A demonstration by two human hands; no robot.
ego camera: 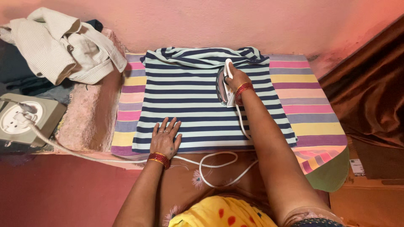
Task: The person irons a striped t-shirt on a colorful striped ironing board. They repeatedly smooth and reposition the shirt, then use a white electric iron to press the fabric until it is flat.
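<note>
The right hand (236, 77) grips an iron (224, 86) standing on a striped shirt (198, 105), while the left hand (165, 138) lies flat and released on its hem. A small white label (357, 167) sits low right on brown cardboard, its print unreadable; the iron's soleplate is hidden.

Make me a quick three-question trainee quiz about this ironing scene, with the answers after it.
1. True or false: the right hand grips the iron.
2. Where does the left hand rest? A) on the crumpled pale shirt B) flat on the striped shirt C) on the wall socket
3. Fill in: the white cord runs left to the ____.

Key: 1 true; 2 B; 3 wall socket.
</note>
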